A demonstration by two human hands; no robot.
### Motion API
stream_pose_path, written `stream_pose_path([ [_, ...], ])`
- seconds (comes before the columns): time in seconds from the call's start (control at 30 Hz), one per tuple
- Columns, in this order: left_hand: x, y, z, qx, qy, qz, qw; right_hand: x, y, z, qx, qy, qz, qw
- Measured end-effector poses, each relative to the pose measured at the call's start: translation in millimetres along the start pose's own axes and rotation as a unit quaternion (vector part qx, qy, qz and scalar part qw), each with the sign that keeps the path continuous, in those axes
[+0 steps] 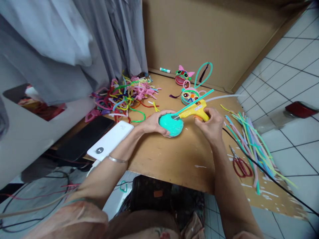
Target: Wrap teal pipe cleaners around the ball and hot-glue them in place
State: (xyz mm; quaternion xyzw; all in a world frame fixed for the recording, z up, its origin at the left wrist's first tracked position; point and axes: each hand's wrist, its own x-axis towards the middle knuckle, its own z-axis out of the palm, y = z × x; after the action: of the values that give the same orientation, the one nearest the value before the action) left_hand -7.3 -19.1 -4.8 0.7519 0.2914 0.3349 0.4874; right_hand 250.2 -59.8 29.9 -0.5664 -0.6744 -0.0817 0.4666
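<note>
My left hand [154,123] is wrapped round the left side of a turquoise ball [171,126] that looks wound from pipe cleaner. A yellow glue gun [195,110] is gripped in my right hand [211,123], its metal nozzle at the upper part of the ball; I cannot tell whether it touches. From the ball a turquoise pipe cleaner [199,99] runs up to the right, passing just over the gun. A whitish glue stick [221,97] sticks out of the gun's back.
Behind stand two colourful animal-face crafts, one at the back [183,76] and a looped one [189,96]. Tangled pipe cleaners [124,94] lie left; straight ones [254,146] lie right beside red-handled scissors [240,166]. A white power bank [111,139], black phone [84,137] and black cord [249,156] are nearby.
</note>
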Motion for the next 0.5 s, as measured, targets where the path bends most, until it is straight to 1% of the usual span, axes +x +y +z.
stream_pose_path([
  [0.2, 0.0, 0.7, -0.1, 0.001, -0.001, 0.0, 1.0, -0.7, 2.1, 0.6, -0.008, -0.007, -0.009, 1.0],
  [0.5, -0.3, 4.3, 0.5, -0.006, -0.008, -0.004, 1.0, -4.0, 0.4, 5.1, -0.019, 0.022, -0.011, 1.0],
])
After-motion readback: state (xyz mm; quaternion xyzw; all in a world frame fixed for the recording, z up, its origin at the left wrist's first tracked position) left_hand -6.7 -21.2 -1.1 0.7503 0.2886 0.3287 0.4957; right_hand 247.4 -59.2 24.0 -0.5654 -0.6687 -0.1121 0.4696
